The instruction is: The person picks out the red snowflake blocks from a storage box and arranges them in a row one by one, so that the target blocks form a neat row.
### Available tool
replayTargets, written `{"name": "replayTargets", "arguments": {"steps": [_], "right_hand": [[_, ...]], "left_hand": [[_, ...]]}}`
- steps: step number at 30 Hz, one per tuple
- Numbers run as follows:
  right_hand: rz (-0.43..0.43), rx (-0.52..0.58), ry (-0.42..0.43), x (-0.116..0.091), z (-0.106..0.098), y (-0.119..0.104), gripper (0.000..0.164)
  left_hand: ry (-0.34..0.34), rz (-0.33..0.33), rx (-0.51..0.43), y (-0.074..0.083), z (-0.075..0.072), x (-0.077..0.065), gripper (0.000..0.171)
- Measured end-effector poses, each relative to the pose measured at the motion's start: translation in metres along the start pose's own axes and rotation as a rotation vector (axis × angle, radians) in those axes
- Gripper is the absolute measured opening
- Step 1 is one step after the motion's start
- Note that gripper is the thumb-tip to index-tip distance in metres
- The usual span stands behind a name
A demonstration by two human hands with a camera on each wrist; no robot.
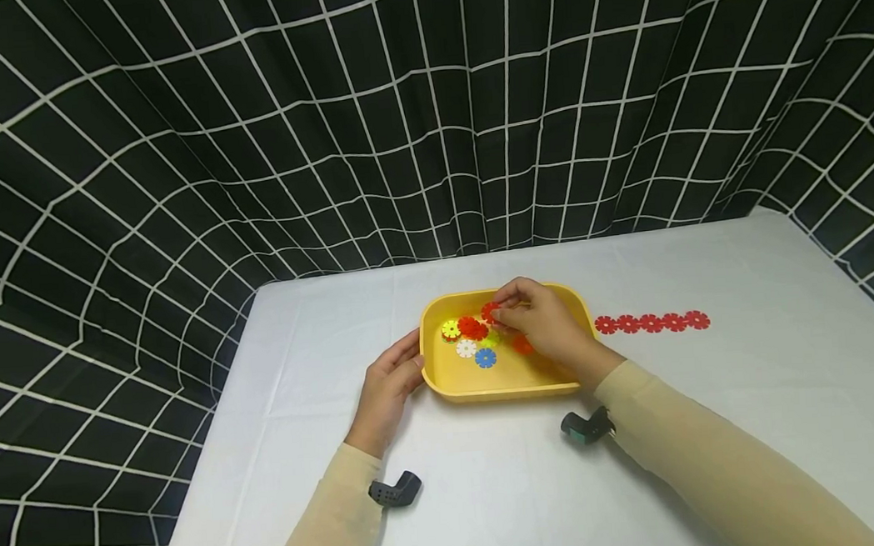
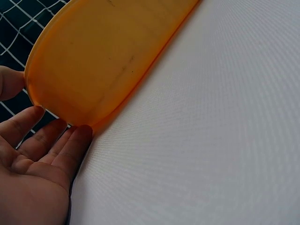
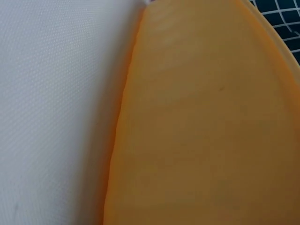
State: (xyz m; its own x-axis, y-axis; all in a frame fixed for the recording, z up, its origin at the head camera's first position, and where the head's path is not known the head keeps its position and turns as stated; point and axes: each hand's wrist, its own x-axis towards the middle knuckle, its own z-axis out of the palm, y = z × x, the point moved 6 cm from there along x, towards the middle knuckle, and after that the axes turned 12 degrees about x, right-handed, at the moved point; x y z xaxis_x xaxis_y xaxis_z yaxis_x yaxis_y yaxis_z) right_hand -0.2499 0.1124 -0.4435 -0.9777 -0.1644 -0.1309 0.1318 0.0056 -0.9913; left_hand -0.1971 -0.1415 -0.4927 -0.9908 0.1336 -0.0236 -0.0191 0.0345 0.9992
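A yellow plastic tray (image 1: 504, 394) stands on the white-covered table with several notched plastic discs in it. My right hand (image 1: 541, 317) reaches over the tray and pinches a red notched disc (image 1: 489, 313) between thumb and fingers. Beneath lie more red discs (image 1: 473, 328), a yellow-green disc (image 1: 451, 330), a white disc (image 1: 467, 349), a blue disc (image 1: 486, 358) and an orange-red disc (image 1: 522, 345). My left hand (image 1: 389, 384) rests its fingertips on the tray's left outer wall, as the left wrist view shows too. In the right wrist view, only the tray's outer side (image 3: 197, 117) and the cloth appear.
Right of the tray, several red discs form a straight row (image 1: 651, 322) on the white cloth (image 1: 754, 421). A black curtain with a white grid (image 1: 428, 123) hangs behind the table and along its sides. Each sleeve carries a small black wrist camera (image 1: 396, 489).
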Motion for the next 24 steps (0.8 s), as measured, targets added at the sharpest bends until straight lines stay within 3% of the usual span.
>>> {"name": "replayTargets", "arguments": {"steps": [12,24], "right_hand": [[-0.022,0.027,0.004,-0.009,-0.005,-0.008,0.022],[-0.056,-0.035,0.002,-0.017,-0.018,-0.020,0.021]], "left_hand": [[-0.013,0.004,-0.006,0.000,0.001,0.001,0.050],[-0.003,-0.002,0.008,0.002,0.000,-0.001,0.049]]}}
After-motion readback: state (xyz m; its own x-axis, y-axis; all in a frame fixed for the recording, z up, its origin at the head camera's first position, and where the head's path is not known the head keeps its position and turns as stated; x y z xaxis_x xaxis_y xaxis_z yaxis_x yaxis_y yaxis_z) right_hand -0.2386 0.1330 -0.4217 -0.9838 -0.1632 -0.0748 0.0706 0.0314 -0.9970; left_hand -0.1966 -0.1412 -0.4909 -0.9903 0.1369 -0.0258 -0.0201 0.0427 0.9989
